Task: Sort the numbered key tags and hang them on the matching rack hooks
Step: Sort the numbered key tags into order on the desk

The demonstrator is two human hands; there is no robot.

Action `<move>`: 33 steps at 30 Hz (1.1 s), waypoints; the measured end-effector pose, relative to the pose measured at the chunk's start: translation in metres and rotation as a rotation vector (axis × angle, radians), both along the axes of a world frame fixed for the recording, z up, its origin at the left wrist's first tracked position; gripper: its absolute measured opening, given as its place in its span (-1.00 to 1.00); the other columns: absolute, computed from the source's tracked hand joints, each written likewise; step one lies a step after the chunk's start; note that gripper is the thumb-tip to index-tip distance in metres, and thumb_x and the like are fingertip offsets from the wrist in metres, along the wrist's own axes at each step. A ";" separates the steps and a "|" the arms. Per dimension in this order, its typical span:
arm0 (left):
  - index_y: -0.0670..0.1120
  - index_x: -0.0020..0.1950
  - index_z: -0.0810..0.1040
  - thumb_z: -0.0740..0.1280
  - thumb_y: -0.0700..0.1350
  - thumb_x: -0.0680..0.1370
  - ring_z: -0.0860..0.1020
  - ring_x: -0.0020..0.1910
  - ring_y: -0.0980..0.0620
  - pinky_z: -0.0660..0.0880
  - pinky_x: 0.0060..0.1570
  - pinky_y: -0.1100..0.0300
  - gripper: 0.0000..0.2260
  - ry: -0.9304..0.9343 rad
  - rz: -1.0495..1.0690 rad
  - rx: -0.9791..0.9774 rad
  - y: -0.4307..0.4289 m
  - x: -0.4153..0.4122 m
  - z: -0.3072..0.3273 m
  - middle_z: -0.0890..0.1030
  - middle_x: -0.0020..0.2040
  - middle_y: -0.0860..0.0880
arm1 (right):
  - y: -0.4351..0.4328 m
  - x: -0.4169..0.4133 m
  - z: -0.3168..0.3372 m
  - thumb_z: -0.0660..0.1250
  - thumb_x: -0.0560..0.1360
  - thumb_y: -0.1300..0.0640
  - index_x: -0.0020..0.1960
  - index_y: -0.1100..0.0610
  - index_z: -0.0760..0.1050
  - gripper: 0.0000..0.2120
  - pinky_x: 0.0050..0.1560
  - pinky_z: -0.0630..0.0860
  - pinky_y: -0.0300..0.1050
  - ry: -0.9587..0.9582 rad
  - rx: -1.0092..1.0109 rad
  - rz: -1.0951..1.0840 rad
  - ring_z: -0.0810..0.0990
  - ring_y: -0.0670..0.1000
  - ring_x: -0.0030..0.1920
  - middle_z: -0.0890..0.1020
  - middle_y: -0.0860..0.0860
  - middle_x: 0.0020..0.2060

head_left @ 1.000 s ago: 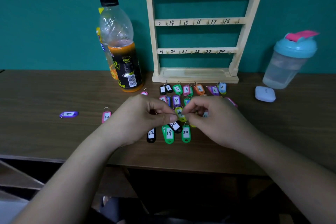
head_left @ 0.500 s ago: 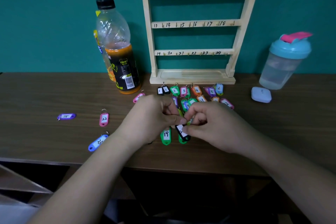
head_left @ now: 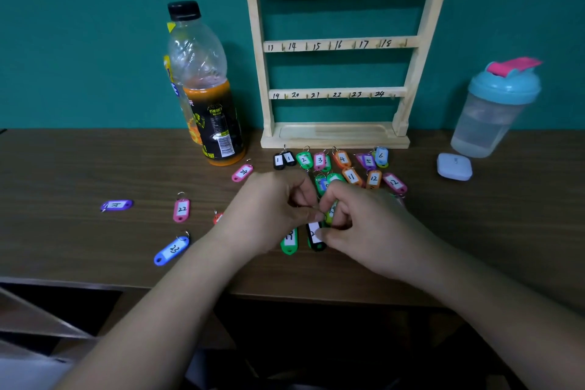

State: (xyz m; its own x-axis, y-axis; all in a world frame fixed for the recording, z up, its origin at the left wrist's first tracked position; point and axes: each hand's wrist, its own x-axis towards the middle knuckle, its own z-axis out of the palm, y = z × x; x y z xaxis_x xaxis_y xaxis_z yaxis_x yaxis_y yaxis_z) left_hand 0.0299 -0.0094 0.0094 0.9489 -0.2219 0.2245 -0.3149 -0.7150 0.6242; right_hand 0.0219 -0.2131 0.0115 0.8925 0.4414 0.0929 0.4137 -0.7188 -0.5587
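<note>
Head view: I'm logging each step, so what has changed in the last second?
The black tag slid toward the person, now beside green tag 19, the right hand touching it while still pinching the yellow-green tag; the left hand stays close. The left arm shifted, uncovering blue tag 23. Rack, bottle and sorted rows stayed put.

You are working in dim, even light; only soft shadows lie under your left hand point(head_left: 269, 209) and right hand point(head_left: 364, 228) on the dark brown wooden table point(head_left: 79, 161). The clear plastic juice bottle point(head_left: 199, 73) catches pale glare. Wide-angle distortion splays the posts of the pale wooden rack point(head_left: 335, 44) upward. The small yellow-green key tag point(head_left: 331, 211) pinched between your fingers looks blurred.
</note>
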 end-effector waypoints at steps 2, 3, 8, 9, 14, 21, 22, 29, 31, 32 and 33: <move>0.06 -0.13 0.66 0.66 -0.06 0.41 0.65 -0.18 0.16 0.58 -0.14 0.16 -0.79 -0.006 -0.002 -0.009 0.002 0.000 0.000 0.69 -0.21 0.12 | 0.000 0.000 -0.001 0.54 0.55 0.01 0.07 -0.12 0.49 -0.77 -0.24 0.42 -0.26 -0.012 -0.017 0.001 0.61 -0.21 -0.24 0.68 -0.14 -0.26; 0.05 -0.11 0.66 0.66 -0.05 0.41 0.65 -0.16 0.17 0.57 -0.13 0.18 -0.80 -0.013 0.001 -0.011 0.003 -0.001 0.001 0.70 -0.20 0.12 | 0.001 -0.001 -0.002 0.53 0.55 0.00 0.07 -0.12 0.49 -0.77 -0.24 0.42 -0.26 -0.020 -0.025 0.001 0.61 -0.22 -0.24 0.68 -0.15 -0.25; 0.07 -0.13 0.66 0.58 -0.03 0.50 0.63 -0.16 0.18 0.47 -0.19 0.35 -0.88 -0.067 0.073 0.000 0.024 -0.005 0.013 0.70 -0.21 0.14 | 0.003 0.000 -0.004 0.53 0.56 0.03 0.03 -0.10 0.53 -0.82 -0.25 0.47 -0.24 -0.042 0.007 0.006 0.62 -0.20 -0.26 0.66 -0.16 -0.32; 0.10 -0.12 0.66 0.56 -0.04 0.53 0.63 -0.15 0.18 0.46 -0.19 0.36 -0.90 -0.063 0.098 0.012 0.032 -0.006 0.016 0.69 -0.20 0.14 | 0.004 0.000 -0.004 0.52 0.57 0.04 0.03 -0.09 0.54 -0.84 -0.26 0.43 -0.28 -0.050 0.019 0.007 0.62 -0.20 -0.26 0.65 -0.16 -0.33; 0.11 -0.04 0.69 0.45 -0.11 0.60 0.66 -0.13 0.14 0.57 -0.03 0.11 -0.90 0.015 0.162 -0.035 0.082 -0.014 0.031 0.74 -0.14 0.14 | 0.015 -0.003 -0.002 0.48 0.59 0.04 -0.02 -0.11 0.56 -0.90 -0.28 0.45 -0.32 -0.095 0.085 0.005 0.62 -0.16 -0.26 0.63 -0.18 -0.32; 0.10 -0.07 0.71 0.49 -0.10 0.57 0.69 -0.12 0.06 0.62 0.06 -0.02 -0.91 0.026 0.317 -0.063 0.137 -0.023 0.027 0.74 -0.16 0.12 | 0.051 -0.004 0.000 0.48 0.57 0.10 -0.10 -0.06 0.59 -0.88 -0.19 0.49 -0.37 -0.126 0.180 0.049 0.62 -0.18 -0.20 0.63 -0.17 -0.33; 0.11 -0.08 0.70 0.50 -0.09 0.56 0.69 -0.11 0.11 0.61 0.08 0.00 -0.91 0.030 0.331 -0.038 0.143 -0.024 0.026 0.74 -0.16 0.14 | 0.057 -0.004 -0.001 0.49 0.56 0.10 -0.10 -0.06 0.60 -0.89 -0.18 0.49 -0.36 -0.127 0.181 0.055 0.61 -0.18 -0.18 0.63 -0.16 -0.32; 0.16 -0.08 0.70 0.51 -0.06 0.54 0.62 -0.12 0.26 0.49 -0.12 0.24 -0.90 0.046 0.475 0.064 0.177 -0.023 0.013 0.70 -0.17 0.22 | 0.086 0.002 -0.006 0.48 0.54 0.11 -0.06 -0.08 0.60 -0.90 -0.16 0.41 -0.37 -0.186 0.107 0.111 0.53 -0.22 -0.07 0.57 -0.20 -0.20; 0.14 -0.07 0.69 0.51 -0.07 0.54 0.62 -0.11 0.23 0.45 -0.15 0.29 -0.91 0.020 0.527 0.066 0.187 -0.022 0.011 0.70 -0.14 0.16 | 0.091 0.007 -0.008 0.49 0.54 0.11 -0.04 -0.07 0.61 -0.90 -0.15 0.38 -0.40 -0.199 0.104 0.105 0.52 -0.25 -0.05 0.57 -0.20 -0.18; 0.13 -0.07 0.69 0.51 -0.07 0.55 0.62 -0.09 0.20 0.44 -0.15 0.30 -0.92 0.004 0.546 0.070 0.190 -0.022 0.010 0.69 -0.12 0.15 | 0.092 0.010 -0.009 0.49 0.54 0.11 -0.04 -0.08 0.61 -0.89 -0.15 0.37 -0.40 -0.202 0.110 0.094 0.52 -0.25 -0.05 0.57 -0.20 -0.17; 0.13 -0.05 0.69 0.51 -0.06 0.55 0.61 -0.07 0.20 0.44 -0.15 0.31 -0.93 -0.007 0.562 0.073 0.193 -0.022 0.009 0.69 -0.10 0.15 | 0.094 0.012 -0.008 0.49 0.54 0.11 -0.04 -0.08 0.61 -0.89 -0.15 0.36 -0.40 -0.204 0.118 0.084 0.52 -0.25 -0.05 0.57 -0.20 -0.16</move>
